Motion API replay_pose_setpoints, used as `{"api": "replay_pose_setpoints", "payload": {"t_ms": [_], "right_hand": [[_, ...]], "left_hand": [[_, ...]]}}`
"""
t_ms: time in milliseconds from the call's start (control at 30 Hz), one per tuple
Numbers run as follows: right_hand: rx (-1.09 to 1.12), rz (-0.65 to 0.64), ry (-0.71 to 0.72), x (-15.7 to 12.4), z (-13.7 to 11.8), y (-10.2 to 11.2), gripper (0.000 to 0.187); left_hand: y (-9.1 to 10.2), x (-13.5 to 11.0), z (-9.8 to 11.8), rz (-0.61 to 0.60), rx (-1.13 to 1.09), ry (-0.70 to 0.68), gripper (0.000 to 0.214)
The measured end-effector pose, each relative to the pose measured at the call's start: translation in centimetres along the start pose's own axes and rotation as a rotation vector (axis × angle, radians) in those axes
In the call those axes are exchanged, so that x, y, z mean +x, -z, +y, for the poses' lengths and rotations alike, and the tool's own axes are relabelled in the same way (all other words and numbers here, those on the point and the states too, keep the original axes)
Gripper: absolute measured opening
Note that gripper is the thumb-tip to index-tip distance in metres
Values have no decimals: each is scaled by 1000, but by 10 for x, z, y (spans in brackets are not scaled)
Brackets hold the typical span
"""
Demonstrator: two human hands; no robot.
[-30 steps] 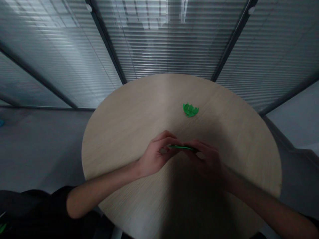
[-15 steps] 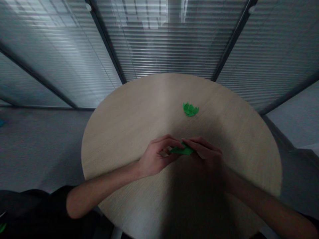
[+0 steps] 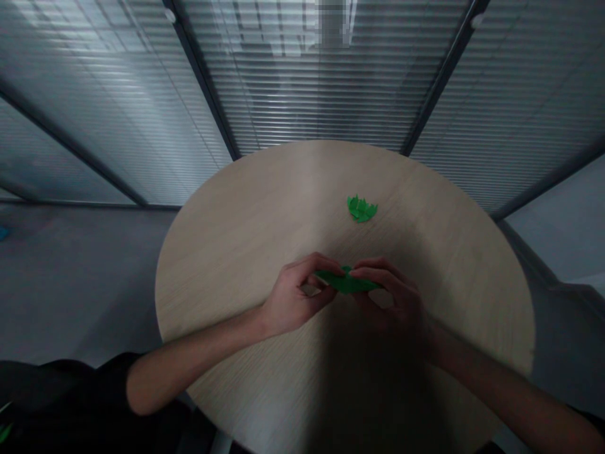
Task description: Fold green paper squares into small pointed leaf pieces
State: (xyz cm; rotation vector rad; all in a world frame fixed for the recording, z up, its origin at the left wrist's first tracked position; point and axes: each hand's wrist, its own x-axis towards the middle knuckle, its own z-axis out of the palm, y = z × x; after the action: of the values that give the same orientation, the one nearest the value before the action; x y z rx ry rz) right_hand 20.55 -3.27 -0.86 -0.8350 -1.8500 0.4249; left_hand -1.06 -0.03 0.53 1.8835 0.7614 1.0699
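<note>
Between my two hands is a piece of folded green paper (image 3: 350,285), held just above the table. My left hand (image 3: 299,295) pinches its left end, thumb below and fingers on top. On the other end, my right hand (image 3: 391,296) grips it with fingers over the top and the thumb underneath. The fingers cover part of the paper, so its full shape is hidden. Farther back lies a second green folded paper piece (image 3: 362,209) with a jagged, pointed upper edge; neither hand touches it.
Everything rests on a round wooden table (image 3: 227,239). Glass partitions with horizontal blinds (image 3: 312,94) stand close behind its far edge. Grey carpet (image 3: 113,271) surrounds it. A dark shadow falls over the table's near right part.
My hands have moved slightly apart, and more of the green paper now shows between them, looking wider. The jagged green piece has stayed in place.
</note>
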Motion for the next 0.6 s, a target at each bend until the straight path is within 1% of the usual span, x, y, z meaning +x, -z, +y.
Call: {"api": "replay_pose_setpoints", "payload": {"t_ms": [67, 167, 233, 300, 367, 400, 500, 600], "right_hand": [[-12, 7, 8, 2, 0, 0, 35], [-45, 24, -25, 3, 0, 0, 30], [-70, 45, -52, 3, 0, 1, 30], [-84, 64, -67, 3, -1, 1, 31], [-79, 61, -60, 2, -2, 1, 32], [-73, 52, -48, 2, -2, 1, 32], [-63, 27, -16, 1, -3, 0, 35], [-51, 22, -3, 1, -3, 0, 38]], "left_hand": [[-1, 0, 1, -5, -29, 16, 23], [-2, 0, 2, -32, -99, 81, 26], [-2, 1, 1, -45, -214, 135, 31], [-3, 3, 0, -39, -380, 199, 34], [-3, 6, -2, -42, -519, 296, 33], [-4, 7, -3, -62, -549, 353, 33], [-6, 10, -5, -144, -520, 464, 41], [-7, 10, -4, -189, -470, 485, 46]]}}
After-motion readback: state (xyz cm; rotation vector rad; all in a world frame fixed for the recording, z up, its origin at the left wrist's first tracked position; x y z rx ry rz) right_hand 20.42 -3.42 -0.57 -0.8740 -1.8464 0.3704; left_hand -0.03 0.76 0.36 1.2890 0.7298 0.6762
